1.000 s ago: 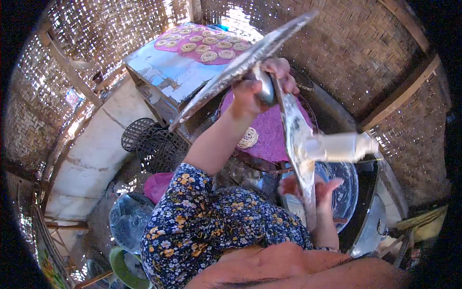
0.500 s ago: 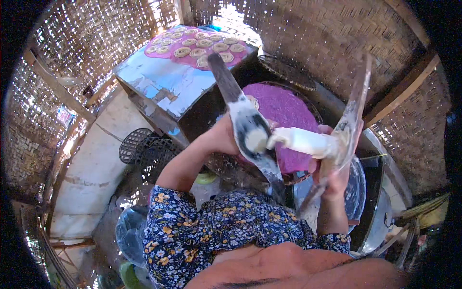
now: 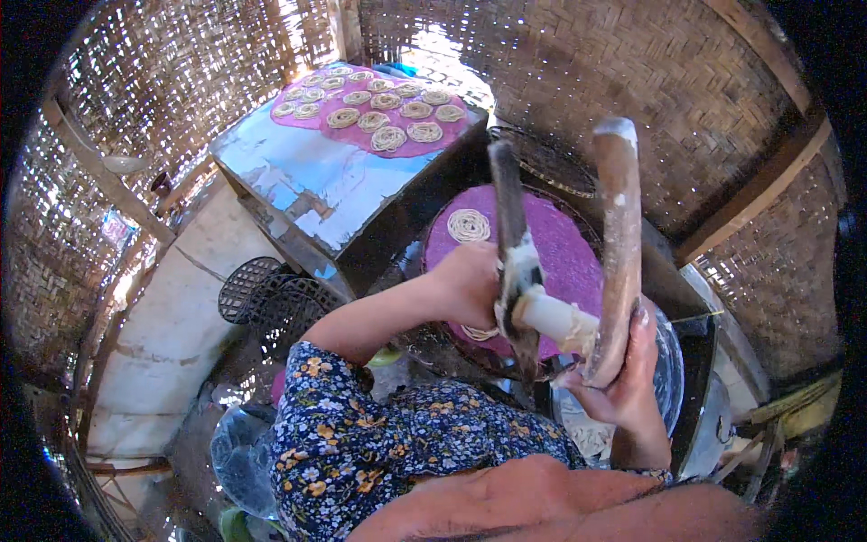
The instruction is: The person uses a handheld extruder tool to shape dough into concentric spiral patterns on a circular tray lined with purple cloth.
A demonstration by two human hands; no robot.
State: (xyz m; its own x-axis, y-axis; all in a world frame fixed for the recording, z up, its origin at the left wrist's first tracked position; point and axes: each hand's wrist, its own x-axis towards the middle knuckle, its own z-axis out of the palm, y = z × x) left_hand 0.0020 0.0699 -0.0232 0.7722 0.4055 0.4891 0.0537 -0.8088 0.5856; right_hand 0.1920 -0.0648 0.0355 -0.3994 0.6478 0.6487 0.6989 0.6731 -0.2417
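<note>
The left hand (image 3: 471, 282) is closed round the middle of a dark wooden bar (image 3: 508, 194), though its fingers are partly hidden, and the right hand (image 3: 628, 375) grips the lower part of a paler wooden bar (image 3: 620, 226). The hands are apart, joined only by a white cylinder (image 3: 553, 314) that spans the gap, its left end at the dark bar's middle. The step in hand looks like fitting the two halves of a hand press together; how deep the cylinder sits, I cannot tell. The next move seems to call for keeping it straight while the bars are brought closer. Just beyond lies a pink mat (image 3: 564, 230) bearing a noodle coil (image 3: 469, 226); a basin (image 3: 673, 366) stands by the right forearm, and more coils (image 3: 388, 138) cover the table (image 3: 271, 176).
</note>
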